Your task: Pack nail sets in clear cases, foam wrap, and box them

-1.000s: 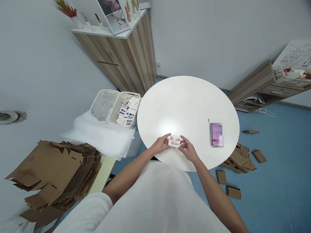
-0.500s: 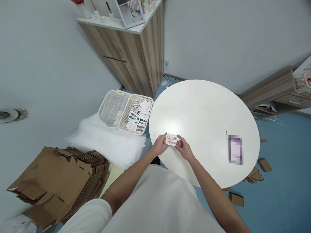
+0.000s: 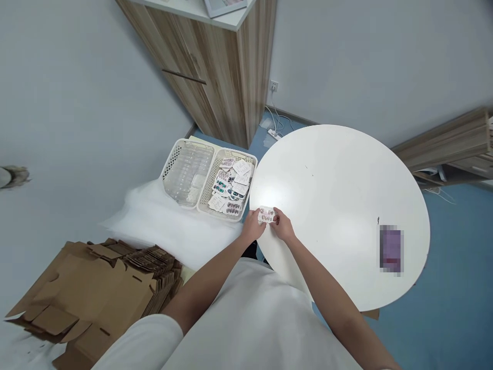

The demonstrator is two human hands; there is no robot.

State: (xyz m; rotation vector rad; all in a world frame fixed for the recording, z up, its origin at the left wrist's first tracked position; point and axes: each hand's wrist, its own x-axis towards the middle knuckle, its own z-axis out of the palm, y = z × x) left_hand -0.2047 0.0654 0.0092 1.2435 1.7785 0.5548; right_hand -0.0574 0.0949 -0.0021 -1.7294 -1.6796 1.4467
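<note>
Between my two hands is a small white card of press-on nails (image 3: 266,214), with rows of shiny pinkish nails facing up. My left hand (image 3: 253,226) grips its left edge, fingers closed. At the opposite edge my right hand (image 3: 283,224) pinches the card between thumb and fingers. Both hands are over the near left rim of the round white table (image 3: 327,180). Just left of the table, a white basket (image 3: 248,198) holds many similar nail cards (image 3: 233,177), some dark, some green, some showing printed backs.
Another white basket (image 3: 166,169) with clear plastic cases (image 3: 188,169) adjoins it. White foam sheets (image 3: 169,221) and stacked flat cardboard boxes (image 3: 88,293) lie at the left. A blurred-out purple rectangle (image 3: 392,249) is on the table's right. A wood-grain cabinet (image 3: 215,77) stands behind.
My view has shifted, so the table and baskets appear farther right and the cabinet top is higher in frame. Both hands keep their hold on the nail card.
</note>
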